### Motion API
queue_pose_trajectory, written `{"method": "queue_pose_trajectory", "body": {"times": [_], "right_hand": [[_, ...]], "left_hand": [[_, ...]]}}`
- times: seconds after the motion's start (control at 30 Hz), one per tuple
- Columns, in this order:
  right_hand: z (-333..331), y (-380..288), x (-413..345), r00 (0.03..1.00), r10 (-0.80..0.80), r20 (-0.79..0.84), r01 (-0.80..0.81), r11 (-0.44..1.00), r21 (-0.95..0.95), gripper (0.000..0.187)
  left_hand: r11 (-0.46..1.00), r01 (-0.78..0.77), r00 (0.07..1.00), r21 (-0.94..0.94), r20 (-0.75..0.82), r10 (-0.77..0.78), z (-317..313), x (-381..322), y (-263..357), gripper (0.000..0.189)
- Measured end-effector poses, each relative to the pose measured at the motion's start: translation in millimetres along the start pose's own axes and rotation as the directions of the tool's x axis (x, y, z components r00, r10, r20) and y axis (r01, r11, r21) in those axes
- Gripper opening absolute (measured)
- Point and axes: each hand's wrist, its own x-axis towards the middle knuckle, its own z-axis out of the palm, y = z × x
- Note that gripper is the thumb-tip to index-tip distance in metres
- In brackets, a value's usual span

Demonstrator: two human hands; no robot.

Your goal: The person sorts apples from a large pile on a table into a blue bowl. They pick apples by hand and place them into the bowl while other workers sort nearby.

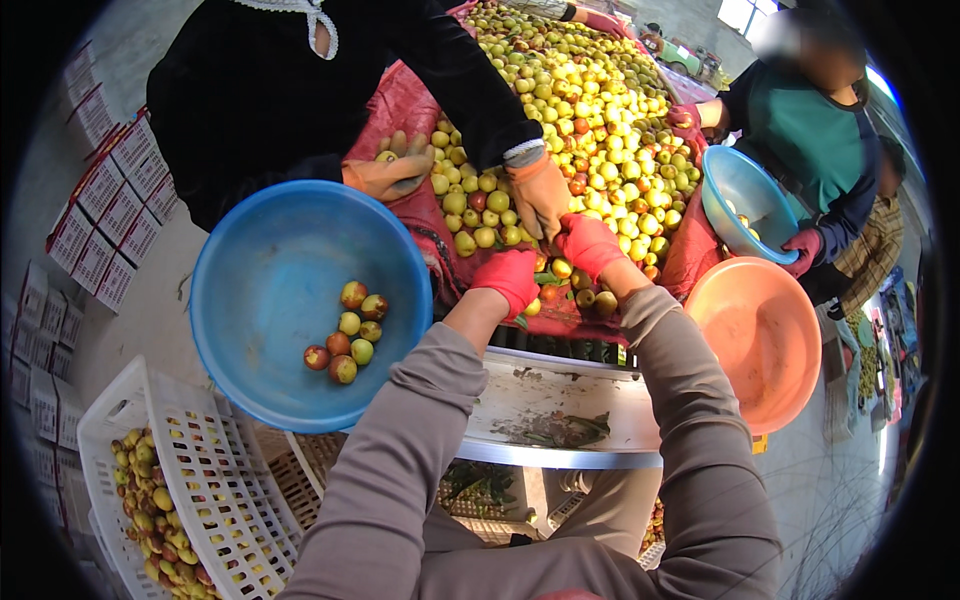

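Observation:
A large heap of yellow-green jujubes (600, 142), some with red-brown patches, covers the sloping sorting table before me. My left hand (508, 280), in a red glove, is at the near edge of the heap with its fingers mostly hidden. Just right of it and slightly farther up, my right hand (591, 244), also red-gloved, reaches down among the fruit. Its fingertips are hidden, so whether it grips any is unclear. A few loose jujubes (598, 300) and green leaves lie below it on the red cloth (559, 319).
A blue basin (255, 300) holding several jujubes stands at left; an orange basin (757, 337) is at right. A co-worker's orange-gloved hand (540, 195) nearly touches mine. Another person holds a light-blue basin (720, 180). White crates (217, 465) of jujubes and stacked boxes (112, 202) fill the left.

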Motion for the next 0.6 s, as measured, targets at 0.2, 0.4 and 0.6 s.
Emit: {"method": "queue_pose_trajectory", "body": {"times": [0.2,0.4,0.6], "right_hand": [[-4.7,27.3,-19.0,0.998,0.004,0.067,-0.019,0.977,0.211,0.024],[-12.6,36.0,-27.0,0.992,0.092,0.084,-0.109,0.965,0.239,0.019],[2.4,44.8,-29.6,0.989,-0.07,0.13,0.018,0.932,0.361,0.013]], "left_hand": [[1.0,-0.019,1.0,-0.018,-0.003,0.019,0.8,-0.1,-1.8,0.049],[1.0,-0.021,0.999,-0.015,-0.029,0.02,1.0,0.3,-0.7,0.048],[0.999,-0.01,1.0,-0.031,-0.015,0.009,0.1,-0.6,-0.2,0.046]]}}
